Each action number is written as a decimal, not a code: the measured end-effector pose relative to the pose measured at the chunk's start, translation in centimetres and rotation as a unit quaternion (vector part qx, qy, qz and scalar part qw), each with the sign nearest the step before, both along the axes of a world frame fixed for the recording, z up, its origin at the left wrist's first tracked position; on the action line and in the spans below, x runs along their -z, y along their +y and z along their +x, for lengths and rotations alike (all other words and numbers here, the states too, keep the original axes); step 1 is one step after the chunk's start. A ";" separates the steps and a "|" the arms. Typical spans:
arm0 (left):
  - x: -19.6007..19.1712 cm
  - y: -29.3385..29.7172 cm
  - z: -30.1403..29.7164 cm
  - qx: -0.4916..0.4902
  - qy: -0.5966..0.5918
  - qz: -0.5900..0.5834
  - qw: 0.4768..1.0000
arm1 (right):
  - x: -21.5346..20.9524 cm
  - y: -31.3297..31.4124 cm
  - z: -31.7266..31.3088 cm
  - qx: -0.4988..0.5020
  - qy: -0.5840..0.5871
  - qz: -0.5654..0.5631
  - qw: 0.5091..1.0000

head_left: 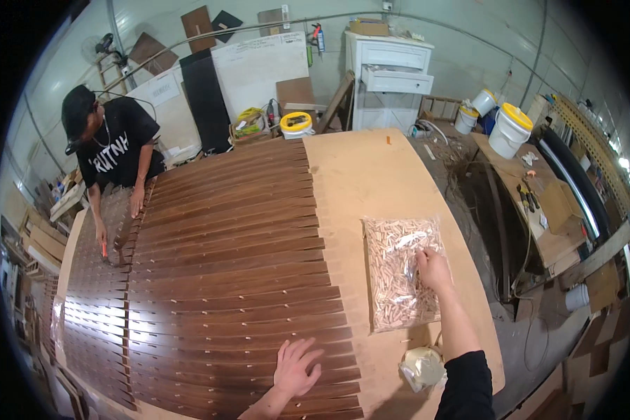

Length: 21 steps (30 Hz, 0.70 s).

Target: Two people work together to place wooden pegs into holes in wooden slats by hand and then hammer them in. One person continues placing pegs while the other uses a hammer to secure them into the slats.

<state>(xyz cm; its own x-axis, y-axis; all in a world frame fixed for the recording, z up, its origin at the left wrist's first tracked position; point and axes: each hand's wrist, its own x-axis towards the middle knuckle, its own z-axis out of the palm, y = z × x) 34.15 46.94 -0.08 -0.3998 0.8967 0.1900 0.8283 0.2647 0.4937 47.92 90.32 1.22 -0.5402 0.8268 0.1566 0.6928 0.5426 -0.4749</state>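
Observation:
A clear plastic bag of wooden dowels (pixel 392 280) lies on the tan board at right of centre. Over its right half is my right hand (pixel 434 270), fingers drawn together at a shiny fold in the plastic; what they pinch is hidden. My left hand (pixel 296 366) is open, its fingers spread low over the dark brown wood strips (pixel 238 280). Those strips lie side by side, with small pale dowels dotted along them. Just below the bag stands a cream-coloured container (pixel 422 368) in crinkled plastic, partly behind my right sleeve.
Across the table at left, a co-worker (pixel 112 147) leans over the strips with a red-handled hammer (pixel 108 256). A bare tan board (pixel 357 168) runs along the table's right side. Beyond it are a workbench with a white bucket (pixel 509 133), pliers (pixel 527 198) and a white cabinet (pixel 387 80).

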 end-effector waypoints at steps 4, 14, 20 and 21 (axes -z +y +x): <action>0.0 -0.4 -0.1 -0.004 0.001 -0.005 1.000 | 0.2 -0.4 0.4 0.030 0.180 -0.108 0.977; 1.2 -1.6 -0.5 -0.007 -0.007 0.009 1.000 | -0.8 -4.2 1.6 0.105 0.541 -0.489 0.676; 1.5 -2.5 -0.1 0.013 -0.001 0.023 1.000 | -3.8 -15.9 3.3 0.089 0.588 -0.557 0.580; 1.3 -2.3 0.0 0.013 -0.018 0.025 0.999 | -3.4 -18.1 3.4 0.089 0.575 -0.575 0.575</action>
<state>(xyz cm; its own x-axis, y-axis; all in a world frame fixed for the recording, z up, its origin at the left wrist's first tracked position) 34.15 44.62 -1.41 -0.3845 0.8963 0.2211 0.8158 0.2178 0.5357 51.30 72.22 4.63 -0.5160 0.7677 -0.3800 -0.4432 -0.6189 -0.6485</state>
